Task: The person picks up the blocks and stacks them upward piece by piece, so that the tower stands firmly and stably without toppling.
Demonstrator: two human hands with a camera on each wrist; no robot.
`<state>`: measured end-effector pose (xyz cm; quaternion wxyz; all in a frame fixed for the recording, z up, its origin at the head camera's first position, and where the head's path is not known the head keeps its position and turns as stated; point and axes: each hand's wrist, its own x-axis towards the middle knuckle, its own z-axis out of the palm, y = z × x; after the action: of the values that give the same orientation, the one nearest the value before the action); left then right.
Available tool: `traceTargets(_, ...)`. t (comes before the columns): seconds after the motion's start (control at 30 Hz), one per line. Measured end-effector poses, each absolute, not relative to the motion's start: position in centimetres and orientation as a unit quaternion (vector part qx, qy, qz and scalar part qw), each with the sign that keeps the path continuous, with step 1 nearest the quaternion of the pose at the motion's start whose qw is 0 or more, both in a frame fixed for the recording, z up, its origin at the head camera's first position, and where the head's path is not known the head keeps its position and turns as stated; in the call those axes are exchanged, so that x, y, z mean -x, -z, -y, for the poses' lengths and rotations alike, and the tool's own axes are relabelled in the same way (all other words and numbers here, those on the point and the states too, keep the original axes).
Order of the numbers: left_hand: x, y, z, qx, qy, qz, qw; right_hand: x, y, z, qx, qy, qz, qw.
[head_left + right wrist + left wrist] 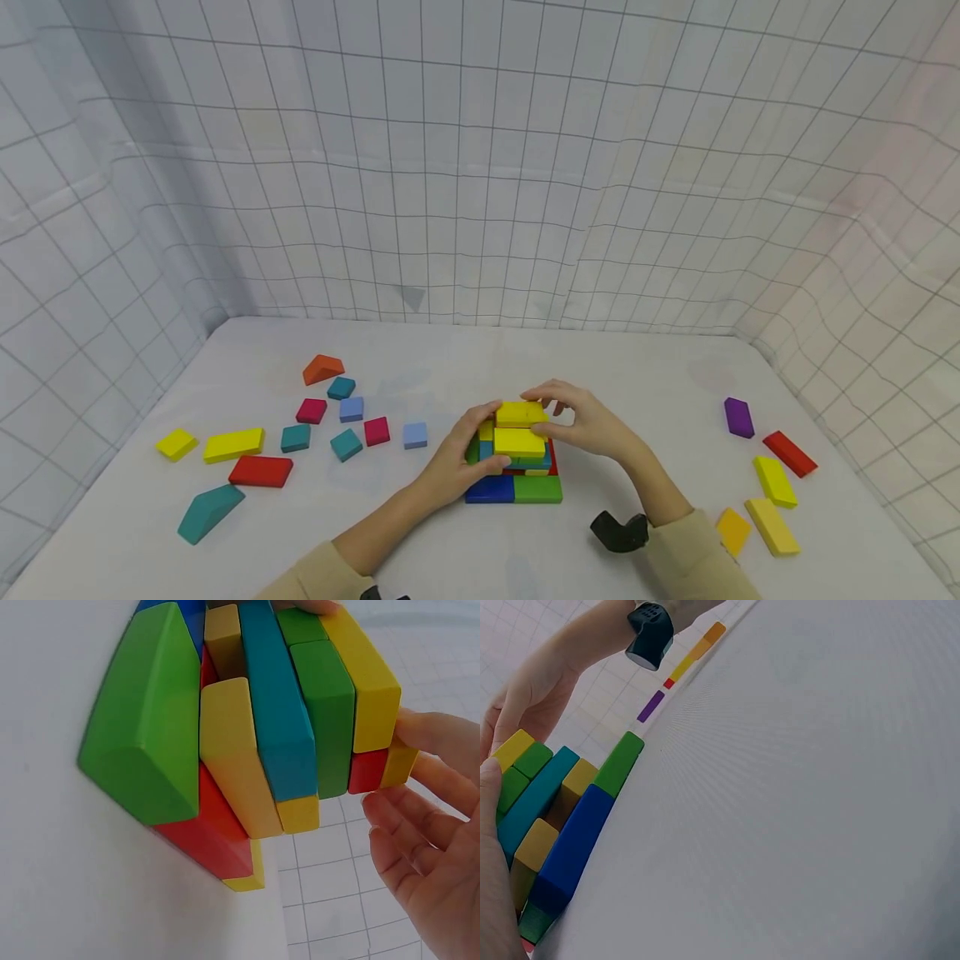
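The left hand curls round the near-left side of the stack of blocks, thumb in front and fingers behind, probably to keep the upper layers from sliding. Between the hands, the stack's top carries a front yellow block and a rear yellow block side by side. The right hand pinches the rear one's right end with thumb and index finger, seemingly to line it up; how firmly, one cannot tell.

Below the fingertips, a teal block lies across two tan blocks, the nearer one to the right hand set apart from the other, so it apparently bridges the gap. Loose pieces lie well apart, a red block outside the left hand and a purple block beyond the right, leaving both room to work.
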<state>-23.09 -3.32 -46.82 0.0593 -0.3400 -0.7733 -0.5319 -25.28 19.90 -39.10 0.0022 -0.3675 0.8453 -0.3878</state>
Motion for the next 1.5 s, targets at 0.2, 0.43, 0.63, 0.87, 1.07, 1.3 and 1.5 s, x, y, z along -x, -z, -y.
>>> traceTargets(0.2, 23.1, 46.8, 3.3, 0.335, 0.531, 0.777, 0.055, 25.1, 39.2, -20.1, 0.347, 0.384, -0.855, 0.020)
traceTargets(0.43, 23.0, 46.7, 3.2, 0.320, 0.540, 0.778, 0.041, 25.1, 39.3, -20.0, 0.352, 0.388, -0.852, 0.009)
traceTargets(0.63, 23.0, 46.8, 3.1, 0.313, 0.542, 0.779, 0.035, 25.1, 39.5, -19.9, 0.358, 0.387, -0.849, -0.014)
traceTargets(0.87, 22.9, 46.7, 3.1, 0.311, 0.541, 0.781, 0.034, 24.1, 37.7, -20.1, 0.333, 0.391, -0.858, -0.024)
traceTargets(1.07, 22.8, 46.6, 3.2, 0.310, 0.538, 0.783, 0.038, 25.1, 37.2, -26.0, 0.211, 0.392, -0.888, -0.116)
traceTargets(1.3, 22.9, 46.6, 3.3, 0.316, 0.534, 0.783, 0.045, 25.7, 39.8, -35.9, 0.044, 0.351, -0.922, -0.160)
traceTargets(1.5, 22.9, 46.7, 3.2, 0.316, 0.538, 0.781, 0.041, 24.3, 41.3, -40.4, -0.034, 0.318, -0.939, -0.126)
